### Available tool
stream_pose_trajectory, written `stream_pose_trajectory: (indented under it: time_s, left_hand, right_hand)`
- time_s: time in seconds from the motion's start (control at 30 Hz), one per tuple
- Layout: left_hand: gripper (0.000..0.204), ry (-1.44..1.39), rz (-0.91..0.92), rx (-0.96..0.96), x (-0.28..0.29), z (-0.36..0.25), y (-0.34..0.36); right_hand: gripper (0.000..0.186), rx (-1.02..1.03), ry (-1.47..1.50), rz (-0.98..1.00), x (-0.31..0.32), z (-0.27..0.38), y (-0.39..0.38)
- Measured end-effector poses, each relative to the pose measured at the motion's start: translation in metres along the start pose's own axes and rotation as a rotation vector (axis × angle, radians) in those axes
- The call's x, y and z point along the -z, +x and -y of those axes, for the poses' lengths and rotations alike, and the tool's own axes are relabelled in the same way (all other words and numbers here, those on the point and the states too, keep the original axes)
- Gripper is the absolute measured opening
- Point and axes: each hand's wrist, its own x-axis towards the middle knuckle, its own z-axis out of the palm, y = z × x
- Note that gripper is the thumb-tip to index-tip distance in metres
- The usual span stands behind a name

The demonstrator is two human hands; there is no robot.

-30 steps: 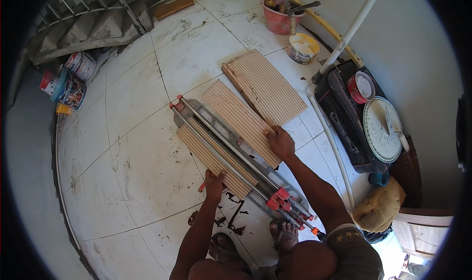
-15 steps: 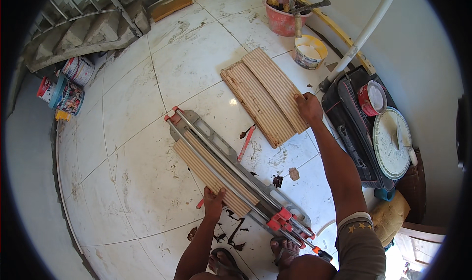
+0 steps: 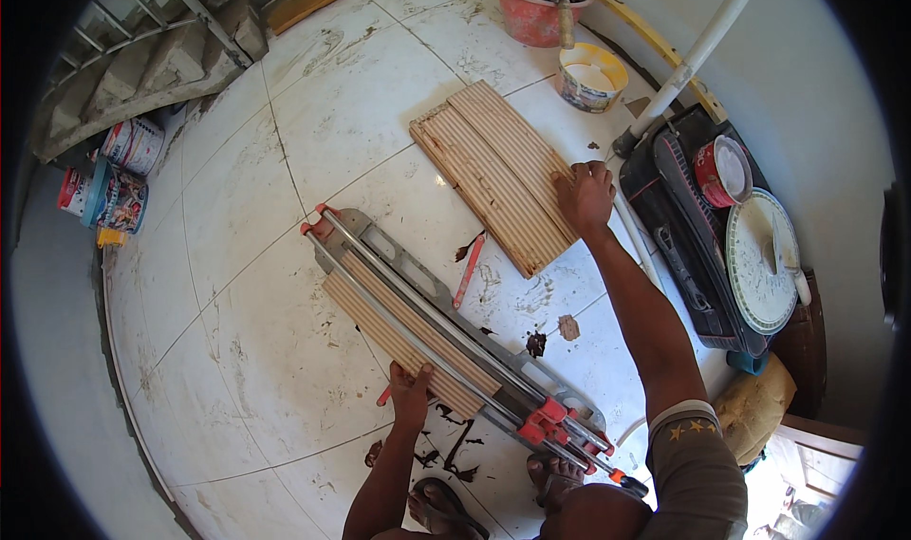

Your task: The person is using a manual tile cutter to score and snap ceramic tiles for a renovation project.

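A beige ribbed tile (image 3: 370,326) lies in a manual tile cutter (image 3: 418,274) with metal rails and red end pieces. My left hand (image 3: 410,396) grips that tile's near-left edge, thumb on top and fingers partly hidden. To the right, ribbed tiles are stacked on the floor, an upper tile (image 3: 508,141) lying over a lower one (image 3: 474,198). My right hand (image 3: 585,198) is at the upper tile's right edge, with bent fingers against it. The cutter's dark-ended handle (image 3: 628,484) is near my foot.
A red pencil-like stick (image 3: 469,272) lies between cutter and stack. A black suitcase (image 3: 669,227) at the right wall carries a round plate (image 3: 762,260) and a red tub (image 3: 721,172). A yellow-rimmed bucket (image 3: 592,77) and red bucket (image 3: 536,16) stand behind. Steps (image 3: 142,75) rise far left.
My right hand has shifted slightly up and left, and the upper tile sits more squarely over the lower one. My left hand stays on the tile in the cutter. The view has shifted a little.
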Motion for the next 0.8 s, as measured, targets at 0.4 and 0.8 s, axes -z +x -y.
stream_pose_trajectory:
  time_s: [0.4,0.8]
  left_hand:
    - [0.038,-0.052,0.047,0.066,0.001,-0.003,-0.002]
    - [0.06,-0.091,-0.003,-0.062,0.027,-0.012,-0.056]
  right_hand:
    - [0.107,0.057,-0.05,0.188,0.009,0.012,-0.025]
    - [0.107,0.048,-0.036,0.264,0.022,0.012,-0.026]
